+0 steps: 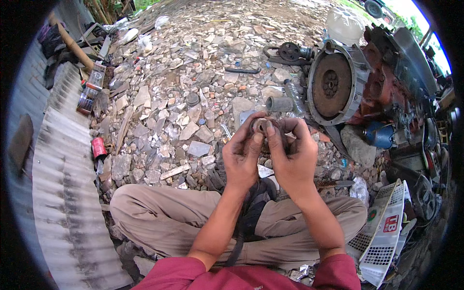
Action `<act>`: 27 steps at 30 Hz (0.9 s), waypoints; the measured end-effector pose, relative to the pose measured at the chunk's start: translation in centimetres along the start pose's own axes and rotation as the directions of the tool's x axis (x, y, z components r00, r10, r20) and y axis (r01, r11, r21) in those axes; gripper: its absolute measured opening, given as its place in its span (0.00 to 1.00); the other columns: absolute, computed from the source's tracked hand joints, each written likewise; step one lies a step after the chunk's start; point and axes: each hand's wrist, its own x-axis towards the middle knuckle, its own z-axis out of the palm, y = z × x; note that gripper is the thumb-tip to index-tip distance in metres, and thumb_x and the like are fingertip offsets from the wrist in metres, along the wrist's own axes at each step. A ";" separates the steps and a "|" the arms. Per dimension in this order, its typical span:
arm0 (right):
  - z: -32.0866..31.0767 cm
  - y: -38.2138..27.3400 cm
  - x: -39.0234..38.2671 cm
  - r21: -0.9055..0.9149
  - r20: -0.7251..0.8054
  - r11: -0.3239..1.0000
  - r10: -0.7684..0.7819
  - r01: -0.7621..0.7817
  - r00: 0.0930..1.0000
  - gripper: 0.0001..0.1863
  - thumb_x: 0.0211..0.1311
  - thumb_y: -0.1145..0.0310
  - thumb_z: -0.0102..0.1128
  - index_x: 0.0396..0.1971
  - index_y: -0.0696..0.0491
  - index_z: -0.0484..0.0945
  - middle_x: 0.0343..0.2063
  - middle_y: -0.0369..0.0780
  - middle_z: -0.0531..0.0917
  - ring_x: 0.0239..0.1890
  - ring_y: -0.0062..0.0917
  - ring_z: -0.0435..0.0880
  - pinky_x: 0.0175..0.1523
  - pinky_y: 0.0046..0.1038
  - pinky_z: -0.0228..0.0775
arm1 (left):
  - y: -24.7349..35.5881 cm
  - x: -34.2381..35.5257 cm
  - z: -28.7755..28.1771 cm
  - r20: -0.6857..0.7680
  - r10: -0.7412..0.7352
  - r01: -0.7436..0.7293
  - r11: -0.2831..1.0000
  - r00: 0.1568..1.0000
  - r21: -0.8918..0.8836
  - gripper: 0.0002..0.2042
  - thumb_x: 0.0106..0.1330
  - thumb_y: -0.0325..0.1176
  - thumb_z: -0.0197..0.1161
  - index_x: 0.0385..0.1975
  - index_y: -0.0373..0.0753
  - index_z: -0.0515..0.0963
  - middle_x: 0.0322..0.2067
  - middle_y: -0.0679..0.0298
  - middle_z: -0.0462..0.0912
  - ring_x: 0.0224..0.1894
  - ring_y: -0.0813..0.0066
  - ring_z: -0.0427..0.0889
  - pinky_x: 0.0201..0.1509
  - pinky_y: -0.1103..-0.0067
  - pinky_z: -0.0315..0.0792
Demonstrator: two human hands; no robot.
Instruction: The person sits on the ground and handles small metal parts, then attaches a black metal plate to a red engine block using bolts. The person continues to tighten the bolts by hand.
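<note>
A small round metal part is held up between both hands, above the crossed legs and in front of the rubble ground. The left hand is closed on the part from the left, its thumb pressed against the rim; the right hand is closed on it from the right, fingers curled over the top and thumb laid on the face. Both grips are therefore shut around the same part, which is mostly hidden by the fingers, so its exact shape cannot be told. A dark strap is seen hanging below the wrists, over the lap. An engine with a rusty flywheel is set to the right, well apart from the hands. A grey cylinder lies on the stones just beyond the hands. A red can is seen at the left, beside a corrugated sheet. A white crate lies near the right knee
</note>
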 end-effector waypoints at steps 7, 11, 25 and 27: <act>-0.3 -1.3 -0.6 0.058 0.029 0.998 -0.028 0.026 0.999 0.09 0.63 0.74 0.66 0.33 0.61 0.74 0.24 0.40 0.83 0.26 0.12 0.80 0.28 0.21 0.72 | 0.8 -0.3 1.1 -0.042 0.092 -0.092 0.996 0.995 -0.012 0.20 0.73 0.32 0.58 0.60 0.28 0.72 0.52 0.57 0.80 0.53 0.74 0.77 0.59 0.77 0.70; -0.1 -2.3 -0.1 0.185 -0.007 0.983 0.012 -0.011 1.000 0.08 0.64 0.75 0.64 0.34 0.60 0.73 0.24 0.39 0.82 0.29 0.12 0.81 0.29 0.21 0.73 | 0.6 -1.0 1.2 -0.042 0.148 -0.148 0.989 0.988 -0.003 0.20 0.73 0.32 0.58 0.59 0.26 0.72 0.52 0.55 0.80 0.54 0.73 0.76 0.60 0.77 0.69; -3.3 -2.8 2.2 0.327 0.043 0.910 0.254 -0.254 0.966 0.11 0.70 0.68 0.60 0.42 0.61 0.74 0.34 0.37 0.81 0.34 0.15 0.81 0.36 0.17 0.74 | 1.0 -0.3 1.8 0.006 0.085 -0.082 0.976 0.996 -0.202 0.24 0.73 0.37 0.59 0.61 0.26 0.68 0.52 0.53 0.80 0.50 0.71 0.79 0.59 0.75 0.71; -2.5 -3.0 1.7 0.385 0.055 0.901 0.196 -0.202 0.979 0.11 0.70 0.69 0.60 0.43 0.61 0.74 0.35 0.37 0.82 0.35 0.14 0.80 0.38 0.16 0.73 | 1.0 0.0 1.6 -0.010 0.068 -0.068 0.968 0.998 -0.243 0.24 0.73 0.38 0.59 0.62 0.26 0.68 0.52 0.52 0.80 0.50 0.71 0.79 0.57 0.76 0.73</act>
